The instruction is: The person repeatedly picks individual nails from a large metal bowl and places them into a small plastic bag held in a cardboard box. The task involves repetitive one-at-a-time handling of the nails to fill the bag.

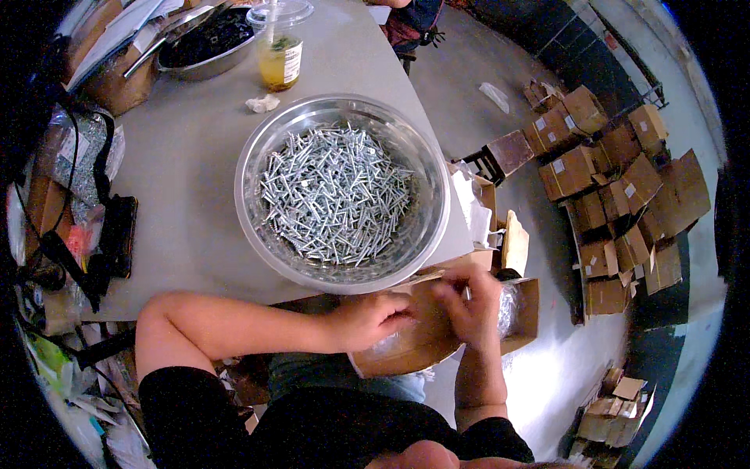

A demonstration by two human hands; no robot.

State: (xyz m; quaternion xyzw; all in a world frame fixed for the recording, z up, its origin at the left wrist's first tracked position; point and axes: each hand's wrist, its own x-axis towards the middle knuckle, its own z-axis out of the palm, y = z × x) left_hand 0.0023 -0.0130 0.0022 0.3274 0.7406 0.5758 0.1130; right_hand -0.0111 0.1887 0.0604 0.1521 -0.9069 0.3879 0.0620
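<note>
A wide steel bowl sits at the table's near right corner, filled with loose silver screws. Below its near rim, an open cardboard box rests by my lap with clear plastic bags in it. My left hand is over the box's left part, fingers curled together; what they hold, if anything, is hidden. Over the box's right part my right hand is closed, with a small shiny bit showing at its fingers, too small to name.
A plastic cup of yellow drink and a crumpled tissue stand beyond the bowl. Farther back is a basin of dark stuff. Stacked cardboard boxes line the right side. A black device lies at the table's left. Another person is partly visible.
</note>
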